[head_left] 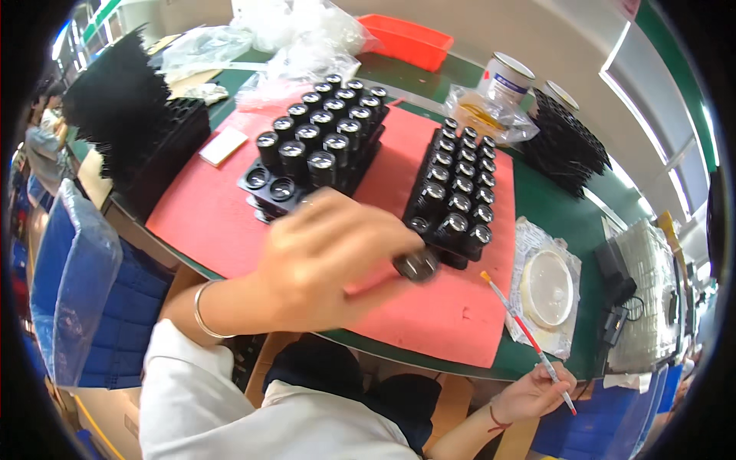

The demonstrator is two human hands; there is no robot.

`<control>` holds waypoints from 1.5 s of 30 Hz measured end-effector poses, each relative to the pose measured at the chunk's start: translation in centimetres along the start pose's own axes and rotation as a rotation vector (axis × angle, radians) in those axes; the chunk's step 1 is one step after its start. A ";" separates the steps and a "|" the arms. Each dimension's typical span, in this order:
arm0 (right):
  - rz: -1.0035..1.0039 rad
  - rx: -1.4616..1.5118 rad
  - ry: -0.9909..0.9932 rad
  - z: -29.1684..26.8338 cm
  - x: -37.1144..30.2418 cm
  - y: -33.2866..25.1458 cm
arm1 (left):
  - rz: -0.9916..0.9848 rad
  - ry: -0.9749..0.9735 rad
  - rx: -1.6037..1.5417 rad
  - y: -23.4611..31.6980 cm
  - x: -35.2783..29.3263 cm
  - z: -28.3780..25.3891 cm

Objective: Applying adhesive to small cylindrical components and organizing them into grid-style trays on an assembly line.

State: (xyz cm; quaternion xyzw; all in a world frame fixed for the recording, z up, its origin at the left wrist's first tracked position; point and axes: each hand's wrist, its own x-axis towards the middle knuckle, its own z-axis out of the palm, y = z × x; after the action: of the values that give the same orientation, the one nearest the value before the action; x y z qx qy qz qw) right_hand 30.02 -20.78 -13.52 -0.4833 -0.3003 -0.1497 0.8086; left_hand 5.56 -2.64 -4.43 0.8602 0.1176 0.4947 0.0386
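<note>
My left hand [314, 257], blurred by motion, pinches a black cylinder with a shiny glass-like end [418, 265] between thumb and fingers. It hangs by the near-left corner of the right black tray [462, 261], which holds rows of similar upright cylinders. Beyond my wrist stands the left black tray [261, 201], also filled with such cylinders; a few of its nearest holes have none standing up. Low at the right, my right hand [537, 391] grips a thin paintbrush [529, 335] with a red and white handle, its bristles pointing up toward the mat.
A pink mat [429, 330] covers the green table. A round white-lidded dish [548, 287] sits on plastic at the right. Behind are a tin can [506, 77], a red bin [406, 42] and plastic bags [307, 38]. Stacked black trays [115, 107] flank the left; a white block [223, 146] lies nearby.
</note>
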 end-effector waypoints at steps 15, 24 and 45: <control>-0.035 -0.046 -0.057 -0.5 -0.3 0.0 | -0.548 0.221 0.502 -1.2 -2.9 -2.0; 0.008 0.005 -0.054 -0.6 -0.5 -0.1 | -0.593 0.211 0.528 -0.4 -2.7 -1.7; 0.016 0.022 -0.062 -0.9 -0.6 0.0 | -0.589 0.174 0.718 1.1 -2.1 -1.1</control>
State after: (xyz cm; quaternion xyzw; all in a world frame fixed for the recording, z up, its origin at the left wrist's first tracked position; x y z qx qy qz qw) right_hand 29.91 -21.56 -14.21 -0.4814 -0.3229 -0.1247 0.8052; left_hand 3.80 -4.23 -5.42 0.7044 0.5233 0.4609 -0.1326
